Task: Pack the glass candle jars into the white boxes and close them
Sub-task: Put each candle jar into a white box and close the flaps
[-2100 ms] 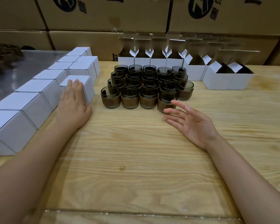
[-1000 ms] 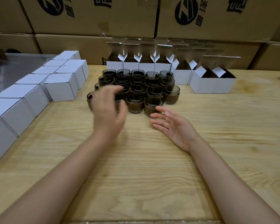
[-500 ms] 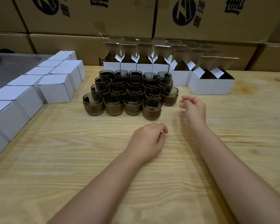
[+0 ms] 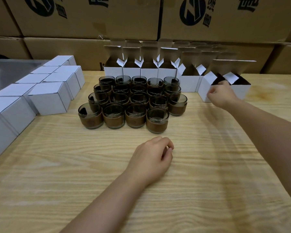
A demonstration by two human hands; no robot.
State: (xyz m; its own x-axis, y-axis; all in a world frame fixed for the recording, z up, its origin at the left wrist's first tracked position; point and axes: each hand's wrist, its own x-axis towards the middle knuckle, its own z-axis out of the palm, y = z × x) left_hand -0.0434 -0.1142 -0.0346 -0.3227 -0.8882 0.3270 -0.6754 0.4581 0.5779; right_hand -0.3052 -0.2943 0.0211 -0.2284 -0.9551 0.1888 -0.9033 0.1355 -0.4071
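glass jars (image 4: 133,101), round, brown-banded; left hand (image 4: 151,158) loose, empty; right hand (image 4: 220,94) at white box (image 4: 204,88), grip unclear

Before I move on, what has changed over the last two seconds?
The left hand came off a closed white box and moved right; it rests loosely curled on the table before the candle jars. The right hand reached forward to an open white box; its grip is too blurred to tell. Jars and boxes stayed put.

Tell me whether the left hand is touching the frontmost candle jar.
Apart. The head view shows a strip of bare table between the left hand and the frontmost candle jar.
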